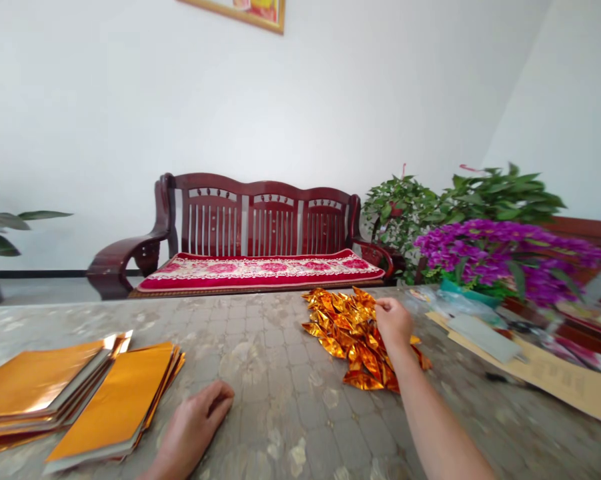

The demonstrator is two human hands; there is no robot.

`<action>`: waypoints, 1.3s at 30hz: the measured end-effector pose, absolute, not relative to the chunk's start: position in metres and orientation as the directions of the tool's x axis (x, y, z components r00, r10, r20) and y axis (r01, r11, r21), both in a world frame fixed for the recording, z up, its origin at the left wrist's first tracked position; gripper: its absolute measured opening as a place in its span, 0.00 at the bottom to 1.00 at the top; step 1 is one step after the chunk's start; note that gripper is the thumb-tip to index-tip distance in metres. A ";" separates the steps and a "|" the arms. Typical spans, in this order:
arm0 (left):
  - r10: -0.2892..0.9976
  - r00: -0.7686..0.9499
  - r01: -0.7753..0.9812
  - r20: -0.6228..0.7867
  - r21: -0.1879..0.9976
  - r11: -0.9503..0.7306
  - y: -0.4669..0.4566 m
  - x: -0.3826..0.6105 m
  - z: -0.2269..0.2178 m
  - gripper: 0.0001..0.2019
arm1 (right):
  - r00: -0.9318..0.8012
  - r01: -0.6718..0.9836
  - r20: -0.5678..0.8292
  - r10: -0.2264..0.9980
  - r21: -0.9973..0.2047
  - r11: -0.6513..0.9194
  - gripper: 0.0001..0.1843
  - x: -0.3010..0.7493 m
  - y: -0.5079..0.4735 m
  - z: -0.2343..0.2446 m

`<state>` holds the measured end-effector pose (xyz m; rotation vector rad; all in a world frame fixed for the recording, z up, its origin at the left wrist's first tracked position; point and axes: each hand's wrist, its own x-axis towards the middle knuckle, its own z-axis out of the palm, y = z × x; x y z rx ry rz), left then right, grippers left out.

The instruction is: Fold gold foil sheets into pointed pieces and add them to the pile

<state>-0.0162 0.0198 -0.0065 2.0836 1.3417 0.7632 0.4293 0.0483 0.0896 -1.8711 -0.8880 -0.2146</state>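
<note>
My right hand (393, 323) reaches over the far right part of a heap of folded gold foil papers (347, 333), its thumb and fingers pinched together at the heap's edge. Whatever lies between those fingertips is too small to make out. Near the front of the table, my left hand (195, 421) rests with its fingers curled in and nothing visible in them. To its left lies a stack of narrow gold paper sheets (117, 400). Beside that is a thicker stack of wider gold sheets (40, 377), their edges slightly fanned.
A patterned cloth covers the table (265, 380). On the right lie brown cardboard (555, 377), a pale flat box (485, 337) and clear plastic bags (460, 303), with purple flowers (510, 257) behind. A wooden bench (270, 223) stands beyond the table.
</note>
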 end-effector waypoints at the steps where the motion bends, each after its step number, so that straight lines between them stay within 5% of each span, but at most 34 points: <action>1: 0.923 0.349 0.623 0.162 0.696 -0.358 0.020 -0.016 -0.007 0.11 | 0.711 0.667 0.505 0.490 -0.704 -0.243 0.12 0.432 0.053 0.091; 8: 0.921 0.349 0.641 0.171 0.674 -0.368 0.020 -0.015 -0.008 0.10 | 0.716 0.673 0.431 0.549 -0.636 -0.377 0.10 0.439 0.076 0.093; 15: 0.910 0.364 0.631 0.199 0.666 -0.398 0.020 -0.016 -0.011 0.10 | 0.697 0.681 0.428 0.575 -0.645 -0.346 0.13 0.433 0.064 0.098; 22: 0.852 0.423 0.623 0.308 0.584 -0.520 0.008 -0.012 -0.006 0.10 | 0.551 0.729 0.513 0.658 -0.680 -0.080 0.18 0.373 0.051 0.084; 25: 0.795 0.499 0.622 0.346 0.495 -0.606 -0.001 -0.009 -0.002 0.09 | 0.294 0.738 0.519 0.803 -0.657 0.155 0.18 0.314 0.047 0.061; 28: 0.775 0.538 0.630 0.332 0.453 -0.631 -0.008 -0.006 0.008 0.09 | 0.070 0.727 0.405 0.912 -0.646 0.231 0.16 0.259 0.039 0.036; 34: 0.891 0.404 0.800 0.209 0.391 -0.455 -0.005 -0.023 0.049 0.09 | -0.051 0.678 0.269 0.962 -0.698 0.231 0.17 0.218 0.031 0.000; 39: 0.986 0.160 0.965 0.046 0.204 -0.166 0.020 -0.074 0.078 0.10 | -0.039 0.659 0.258 0.965 -0.719 0.219 0.18 0.222 0.032 -0.012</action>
